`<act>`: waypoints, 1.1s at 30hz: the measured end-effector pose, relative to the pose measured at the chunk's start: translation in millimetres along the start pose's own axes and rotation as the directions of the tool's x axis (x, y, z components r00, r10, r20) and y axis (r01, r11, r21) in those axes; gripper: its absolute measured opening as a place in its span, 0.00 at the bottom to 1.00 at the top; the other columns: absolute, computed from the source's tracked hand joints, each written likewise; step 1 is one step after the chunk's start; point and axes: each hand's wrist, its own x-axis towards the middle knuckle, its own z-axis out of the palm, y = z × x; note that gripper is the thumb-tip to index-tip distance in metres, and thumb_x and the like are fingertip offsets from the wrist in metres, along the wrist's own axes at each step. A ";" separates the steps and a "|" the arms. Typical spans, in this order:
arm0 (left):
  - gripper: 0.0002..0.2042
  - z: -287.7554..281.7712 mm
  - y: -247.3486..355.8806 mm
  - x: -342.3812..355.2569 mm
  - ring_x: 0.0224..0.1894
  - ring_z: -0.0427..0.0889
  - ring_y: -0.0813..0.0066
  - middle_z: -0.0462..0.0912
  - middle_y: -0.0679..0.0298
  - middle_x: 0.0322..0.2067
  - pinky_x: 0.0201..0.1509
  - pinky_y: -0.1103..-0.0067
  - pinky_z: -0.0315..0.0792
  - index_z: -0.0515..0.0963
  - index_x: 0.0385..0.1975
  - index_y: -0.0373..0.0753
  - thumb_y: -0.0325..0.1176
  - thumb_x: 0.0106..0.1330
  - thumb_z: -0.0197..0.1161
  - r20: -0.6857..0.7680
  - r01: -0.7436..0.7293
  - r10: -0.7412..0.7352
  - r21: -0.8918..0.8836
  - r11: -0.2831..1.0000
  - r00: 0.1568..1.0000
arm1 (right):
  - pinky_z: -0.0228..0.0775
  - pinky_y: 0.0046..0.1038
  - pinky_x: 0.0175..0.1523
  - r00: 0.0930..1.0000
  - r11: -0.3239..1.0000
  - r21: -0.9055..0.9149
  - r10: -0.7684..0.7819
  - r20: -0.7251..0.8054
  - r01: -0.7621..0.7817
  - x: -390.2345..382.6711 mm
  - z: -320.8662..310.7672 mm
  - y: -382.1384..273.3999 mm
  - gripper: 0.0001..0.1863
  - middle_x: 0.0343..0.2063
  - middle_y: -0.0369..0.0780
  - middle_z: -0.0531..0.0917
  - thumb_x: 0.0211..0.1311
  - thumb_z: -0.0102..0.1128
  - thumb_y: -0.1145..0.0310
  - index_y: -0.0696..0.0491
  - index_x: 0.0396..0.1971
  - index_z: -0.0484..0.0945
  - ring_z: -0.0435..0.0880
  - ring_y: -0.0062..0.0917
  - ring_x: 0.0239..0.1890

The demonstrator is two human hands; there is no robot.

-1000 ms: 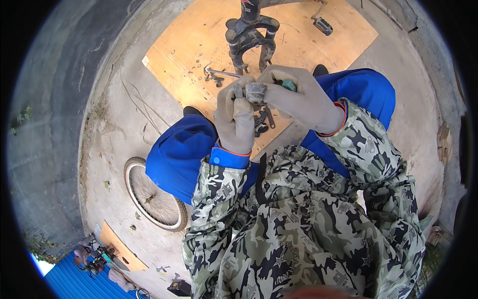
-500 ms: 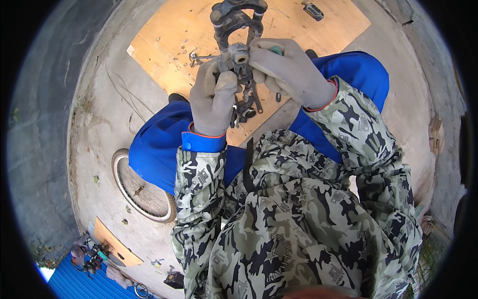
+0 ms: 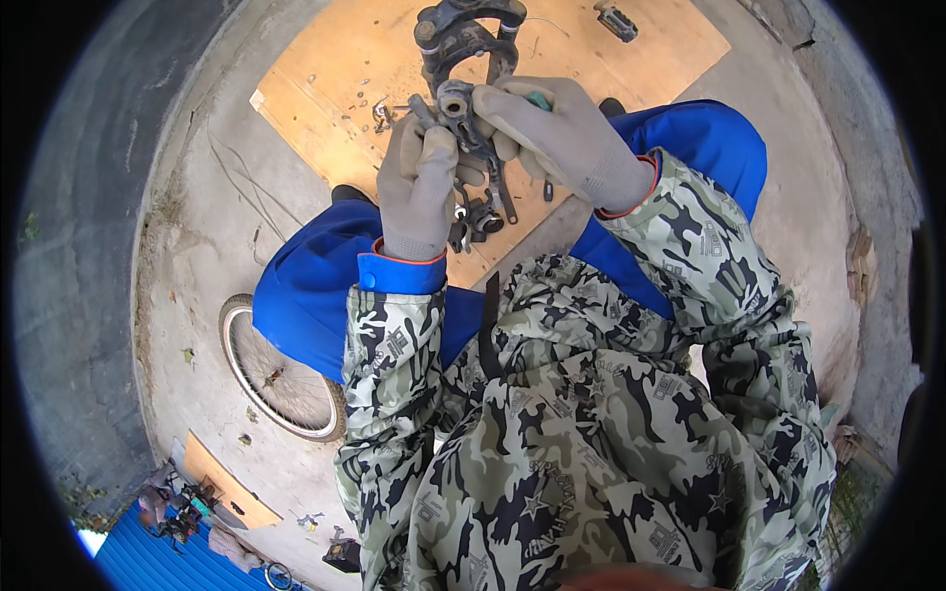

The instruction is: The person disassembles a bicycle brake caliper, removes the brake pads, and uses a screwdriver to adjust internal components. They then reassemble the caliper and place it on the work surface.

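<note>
A dark, worn metal bicycle part (image 3: 454,105) with a round hollow end is up between my two gloved hands. My left hand (image 3: 418,187) is closed around its left side, the thumb bent over it. From the right, my right hand (image 3: 562,133) has its fingers closed against the same part, near the round end. Something green (image 3: 538,100) shows by the right fingers; I cannot make out what it is. Just behind the hands a black bicycle fork (image 3: 471,44) lies on the wooden board (image 3: 335,59).
Below the hands lie several small dark metal parts (image 3: 479,222). Screws and bits (image 3: 382,110) are scattered on the board's left side, and a pedal (image 3: 617,22) lies at its far right. A spoked wheel (image 3: 281,369) rests on the concrete at left.
Both hands and the held part have shifted slightly left. The part has turned a little, and a short arm of it now shows above the left fingers.
</note>
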 end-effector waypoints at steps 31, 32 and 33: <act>0.23 9.9 37.1 0.9 0.40 0.80 0.78 0.84 0.60 0.40 0.46 0.79 0.75 0.74 0.57 0.29 0.44 0.77 0.58 0.059 -0.091 0.074 0.381 0.920 0.996 | 0.55 0.18 0.17 0.980 0.990 0.140 -0.011 0.197 -0.017 -6.7 -21.1 -42.6 0.27 0.15 0.33 0.71 0.81 0.40 0.50 0.59 0.34 0.76 0.62 0.11 0.11; 0.22 12.8 38.0 1.9 0.41 0.80 0.78 0.84 0.59 0.40 0.46 0.78 0.75 0.75 0.57 0.29 0.44 0.77 0.58 0.057 -0.091 0.075 0.401 0.912 0.996 | 0.54 0.18 0.18 0.981 0.988 0.139 0.036 0.188 -0.063 -7.2 -24.2 -44.6 0.27 0.15 0.32 0.70 0.81 0.40 0.49 0.59 0.33 0.76 0.62 0.11 0.11; 0.22 16.1 39.1 2.3 0.41 0.80 0.78 0.85 0.59 0.40 0.46 0.78 0.75 0.75 0.57 0.29 0.44 0.77 0.58 0.053 -0.096 0.081 0.416 0.904 0.995 | 0.53 0.17 0.18 0.983 0.987 0.129 0.075 0.170 -0.098 -7.1 -25.7 -46.8 0.28 0.15 0.32 0.70 0.81 0.40 0.49 0.58 0.32 0.76 0.61 0.11 0.11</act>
